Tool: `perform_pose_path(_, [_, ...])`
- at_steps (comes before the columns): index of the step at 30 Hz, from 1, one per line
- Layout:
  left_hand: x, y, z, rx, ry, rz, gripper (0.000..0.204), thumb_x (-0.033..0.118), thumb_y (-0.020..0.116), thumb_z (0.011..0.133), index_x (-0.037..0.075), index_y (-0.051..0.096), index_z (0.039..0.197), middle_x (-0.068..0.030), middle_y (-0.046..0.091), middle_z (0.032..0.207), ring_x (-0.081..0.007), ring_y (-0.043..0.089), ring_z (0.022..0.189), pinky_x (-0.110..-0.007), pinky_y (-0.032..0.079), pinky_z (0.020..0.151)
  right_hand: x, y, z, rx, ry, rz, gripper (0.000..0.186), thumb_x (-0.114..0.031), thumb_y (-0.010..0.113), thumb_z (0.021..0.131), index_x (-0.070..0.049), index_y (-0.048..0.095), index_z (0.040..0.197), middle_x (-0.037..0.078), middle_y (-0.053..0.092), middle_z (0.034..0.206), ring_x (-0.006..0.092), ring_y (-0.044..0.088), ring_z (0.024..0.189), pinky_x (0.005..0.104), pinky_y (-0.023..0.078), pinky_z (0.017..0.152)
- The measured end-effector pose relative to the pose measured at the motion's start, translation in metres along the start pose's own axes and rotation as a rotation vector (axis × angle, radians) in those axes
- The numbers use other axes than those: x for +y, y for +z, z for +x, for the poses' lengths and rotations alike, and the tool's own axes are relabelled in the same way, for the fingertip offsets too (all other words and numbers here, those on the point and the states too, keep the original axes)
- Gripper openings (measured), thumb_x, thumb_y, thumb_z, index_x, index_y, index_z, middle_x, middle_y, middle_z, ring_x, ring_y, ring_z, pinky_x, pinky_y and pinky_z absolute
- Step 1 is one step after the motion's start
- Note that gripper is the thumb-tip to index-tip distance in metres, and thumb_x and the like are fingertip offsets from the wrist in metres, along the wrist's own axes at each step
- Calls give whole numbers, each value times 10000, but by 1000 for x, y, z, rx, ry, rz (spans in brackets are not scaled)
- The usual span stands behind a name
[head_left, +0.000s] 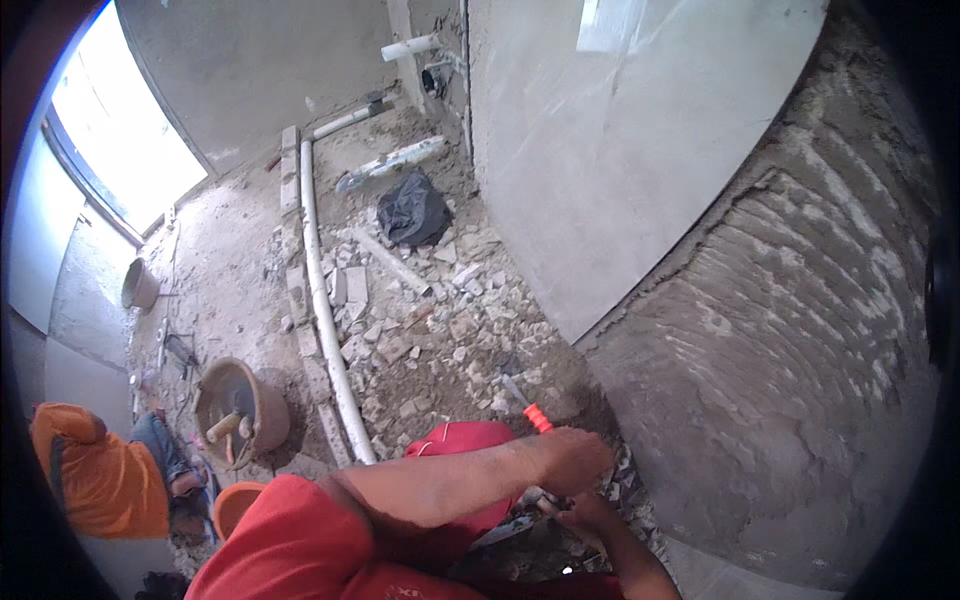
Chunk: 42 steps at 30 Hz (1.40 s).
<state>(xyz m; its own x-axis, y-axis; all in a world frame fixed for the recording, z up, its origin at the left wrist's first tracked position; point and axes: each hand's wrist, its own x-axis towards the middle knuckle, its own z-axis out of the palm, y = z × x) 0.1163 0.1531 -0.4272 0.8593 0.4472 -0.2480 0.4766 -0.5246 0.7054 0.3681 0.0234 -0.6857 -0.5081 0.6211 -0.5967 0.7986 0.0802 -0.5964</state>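
Note:
My left arm, in a red sleeve, reaches across to the right. My left hand (575, 460) is closed round the end of a tool with a ribbed orange handle (538, 418). A narrow grey end of the tool points up and left over the rubble. Just below, my right hand (582, 512) is closed on a small greyish object (536, 497) that I cannot make out; its fingers are partly hidden. Red cloth (465, 436) with a white cord shows behind my left forearm. Both hands are low, beside the wet mortar wall (760, 400).
Broken rubble (470, 310) covers the ground ahead, with a black plastic bag (413, 210) on it. A long white pipe (322, 300) runs along a brick edge (297, 290). A bucket (272, 410) holding a mallet stands left, near a person in orange (105, 475). A large grey panel (620, 150) covers part of the wall.

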Motion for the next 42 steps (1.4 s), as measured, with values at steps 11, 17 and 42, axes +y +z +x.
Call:
perform_pose_path(11, [-92,-7,57,188,100,-105,184,163,599,805,-11,649,772,-203,678,821,-353,669,856,-456,522,756,-19,61,4,145,-97,-569,322,-317,659,849,-64,619,1045,138,669,1021,343,673,934,507,543,770])
perform_pose_path(17, [-185,77,42,213,18,304,249,195,632,785,107,687,1012,-179,638,1096,-316,660,1016,-492,514,813,-38,79,-3,422,4,-663,366,-309,594,903,-92,573,1197,152,657,1078,342,664,989,490,533,824])
perform_pose_path(42, [-18,-66,21,818,423,53,166,112,717,763,28,666,897,-140,691,847,-322,679,793,-391,535,721,-177,-132,-116,512,442,-14,357,-336,676,824,-102,667,1093,168,691,1070,355,667,1009,482,513,891])
